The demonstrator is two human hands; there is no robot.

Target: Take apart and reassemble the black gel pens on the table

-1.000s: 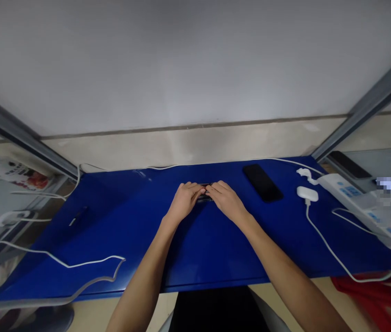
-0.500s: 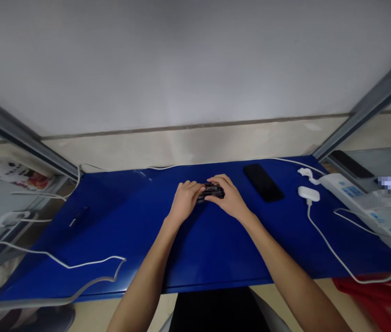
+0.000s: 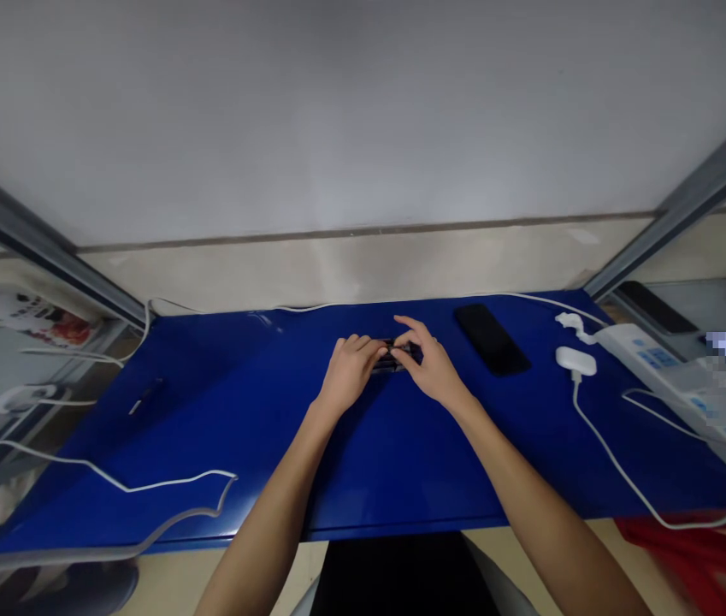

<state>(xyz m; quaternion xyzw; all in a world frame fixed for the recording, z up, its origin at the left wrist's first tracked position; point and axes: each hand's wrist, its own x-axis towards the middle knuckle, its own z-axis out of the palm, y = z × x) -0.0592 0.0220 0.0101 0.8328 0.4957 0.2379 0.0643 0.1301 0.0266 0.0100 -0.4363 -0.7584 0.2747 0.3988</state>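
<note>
Between my hands, at the middle of the blue tabletop (image 3: 260, 368), is a small, dark, elongated object (image 3: 388, 366); its kind is hard to make out, as fingers cover much of it. My left hand (image 3: 351, 370) is closed around its left end, thumb on top. At the right end, thumb and a finger of my right hand (image 3: 432, 366) pinch the object, while another finger is raised away from it. A black phone (image 3: 492, 340) lies flat to the right of my right hand.
Farther right are a white earphone case (image 3: 575, 361) on a cable and a white power strip (image 3: 676, 385). A thin dark pen-like item (image 3: 145, 397) lies at left, near a loose white cable (image 3: 170, 485). A wall (image 3: 363, 265) closes off the back.
One finger of my right hand has lifted off the object, and its thumb and another finger have come closer to my left thumb. My left hand keeps its hold.
</note>
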